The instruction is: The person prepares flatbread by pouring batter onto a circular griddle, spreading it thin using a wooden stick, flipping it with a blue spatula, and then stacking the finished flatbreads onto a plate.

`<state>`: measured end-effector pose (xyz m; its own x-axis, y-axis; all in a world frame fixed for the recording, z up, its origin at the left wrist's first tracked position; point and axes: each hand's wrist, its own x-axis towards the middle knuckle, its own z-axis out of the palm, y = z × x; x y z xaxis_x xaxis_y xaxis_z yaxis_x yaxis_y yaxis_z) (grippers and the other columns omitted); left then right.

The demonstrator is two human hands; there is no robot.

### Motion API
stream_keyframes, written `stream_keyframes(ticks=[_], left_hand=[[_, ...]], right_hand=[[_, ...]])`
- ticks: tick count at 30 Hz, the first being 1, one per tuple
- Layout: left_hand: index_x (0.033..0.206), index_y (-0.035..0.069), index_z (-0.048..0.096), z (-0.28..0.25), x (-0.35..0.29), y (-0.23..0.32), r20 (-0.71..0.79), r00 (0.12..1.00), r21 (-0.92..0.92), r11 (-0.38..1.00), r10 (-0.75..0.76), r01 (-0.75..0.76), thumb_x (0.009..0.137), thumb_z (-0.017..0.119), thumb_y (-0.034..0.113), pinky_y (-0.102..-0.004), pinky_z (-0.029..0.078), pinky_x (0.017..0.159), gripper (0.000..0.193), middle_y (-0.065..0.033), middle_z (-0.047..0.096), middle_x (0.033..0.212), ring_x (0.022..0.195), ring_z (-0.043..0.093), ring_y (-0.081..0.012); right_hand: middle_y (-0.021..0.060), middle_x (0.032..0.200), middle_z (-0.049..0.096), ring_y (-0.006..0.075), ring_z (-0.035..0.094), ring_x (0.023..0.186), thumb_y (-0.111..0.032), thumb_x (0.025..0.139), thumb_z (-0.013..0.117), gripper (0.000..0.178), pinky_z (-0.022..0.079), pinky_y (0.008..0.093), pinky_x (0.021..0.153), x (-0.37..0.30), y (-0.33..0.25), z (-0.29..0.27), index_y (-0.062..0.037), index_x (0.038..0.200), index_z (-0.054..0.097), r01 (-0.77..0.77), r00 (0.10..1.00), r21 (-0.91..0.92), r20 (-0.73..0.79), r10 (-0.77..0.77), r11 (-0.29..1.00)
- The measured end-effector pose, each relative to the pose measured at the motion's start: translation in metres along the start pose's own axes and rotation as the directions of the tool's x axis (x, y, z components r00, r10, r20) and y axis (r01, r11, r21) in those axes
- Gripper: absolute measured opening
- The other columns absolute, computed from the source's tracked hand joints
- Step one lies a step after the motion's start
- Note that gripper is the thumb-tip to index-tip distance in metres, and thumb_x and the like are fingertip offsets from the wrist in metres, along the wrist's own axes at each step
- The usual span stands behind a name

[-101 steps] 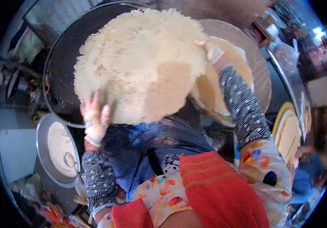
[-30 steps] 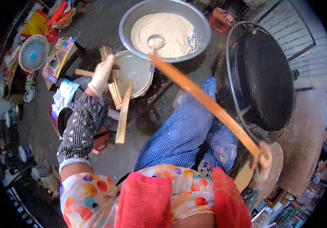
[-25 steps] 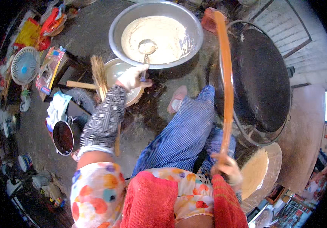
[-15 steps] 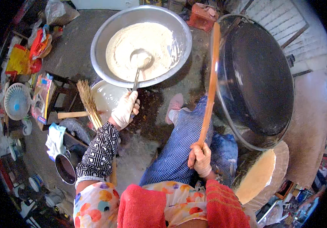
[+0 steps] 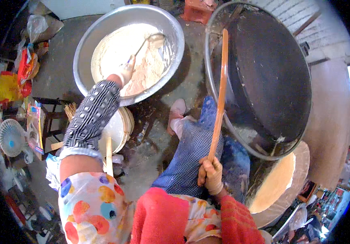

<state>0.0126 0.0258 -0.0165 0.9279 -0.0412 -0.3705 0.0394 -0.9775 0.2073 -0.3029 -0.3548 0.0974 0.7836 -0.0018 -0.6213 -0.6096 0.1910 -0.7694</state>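
Note:
My left hand [image 5: 127, 72], in a pale glove, reaches over a wide metal basin [image 5: 84, 57] and grips a ladle [image 5: 143, 45] by its handle. The ladle's head rests at the far right part of the pale, thick batter [image 5: 111, 44], partly sunk into it. In front of my lap, my right hand [image 5: 212, 175], also gloved, is closed round the lower end of a long flat wooden stick [image 5: 221, 85]. The stick points away from me, beside the rim of a large round black griddle [image 5: 272, 77] on the right.
A tan, thin round flatbread [image 5: 274, 189] lies on a round mat near the griddle's near edge. Below my left forearm stands a white bucket [image 5: 120, 128] with a wooden handle across it. Further left are a small fan [image 5: 11, 137] and plastic bags. A red crate [image 5: 198, 11] stands behind.
My left hand has reached forward over the basin, and the ladle's head has moved to the right in the batter. My right hand still holds the stick, now slightly more upright.

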Motion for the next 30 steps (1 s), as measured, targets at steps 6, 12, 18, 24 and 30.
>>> stream_keyframes(ticks=[6,12,18,24,30], left_hand=[[0.149,0.005,0.019,-0.017,-0.138,0.012,0.404,0.914,-0.099,0.992,-0.033,0.080,0.099,0.045,0.031,-0.0398,0.045,0.093,0.062,-0.0248,0.055,0.119,0.103,0.058,-0.0357],[0.142,0.015,0.031,-0.005,-0.187,0.040,0.401,0.902,-0.891,0.297,0.162,0.343,0.098,0.051,0.029,-0.0188,0.034,0.037,0.050,-0.0017,0.047,0.071,0.048,0.042,-0.0058],[0.082,0.014,0.047,0.063,-0.121,0.111,0.283,0.762,-0.311,-0.696,0.582,0.647,0.097,0.053,0.038,-0.0172,0.029,0.038,0.029,0.0089,0.034,0.059,0.043,0.031,-0.0021],[0.084,0.011,0.047,0.069,-0.181,0.108,0.272,0.777,-0.289,-0.722,0.567,0.628,0.096,0.056,0.037,-0.0161,0.028,0.038,0.030,0.0089,0.033,0.058,0.042,0.029,-0.0011],[0.084,0.011,0.050,0.036,-0.260,0.068,0.263,0.965,-0.817,-0.527,0.018,0.233,0.099,0.052,0.023,-0.0158,0.033,0.038,0.020,0.0076,0.042,0.063,0.047,0.038,-0.0019]], right_hand=[[0.0027,0.049,0.043,0.0111,0.040,0.034,-0.021,0.096,0.049,0.020,0.036,0.0267,0.029,0.001,0.000,-0.002,-0.0013,0.097,0.049,-0.009,0.999,-0.009,-0.030,0.009,1.000],[0.0018,0.052,0.046,0.0113,0.040,0.032,-0.023,0.095,0.053,0.020,0.033,0.0269,0.029,-0.006,0.004,-0.002,-0.0037,0.096,0.052,0.017,1.000,0.050,0.013,-0.018,0.999],[0.0024,0.056,0.051,0.0126,0.047,0.037,-0.026,0.094,0.055,0.022,0.039,0.0274,0.032,-0.009,0.006,-0.009,-0.0045,0.097,0.054,0.005,0.991,0.055,0.136,-0.012,0.998],[0.0059,0.068,0.058,0.0133,0.053,0.045,-0.016,0.094,0.056,0.017,0.044,0.0269,0.038,-0.024,0.015,-0.024,-0.0066,0.107,0.052,0.227,0.969,0.147,0.061,-0.238,0.963],[0.0083,0.064,0.059,0.0176,0.055,0.044,-0.019,0.094,0.057,0.018,0.046,0.0307,0.038,-0.039,-0.017,-0.084,-0.0075,0.105,0.048,0.207,0.978,0.278,-0.043,-0.203,0.938]])
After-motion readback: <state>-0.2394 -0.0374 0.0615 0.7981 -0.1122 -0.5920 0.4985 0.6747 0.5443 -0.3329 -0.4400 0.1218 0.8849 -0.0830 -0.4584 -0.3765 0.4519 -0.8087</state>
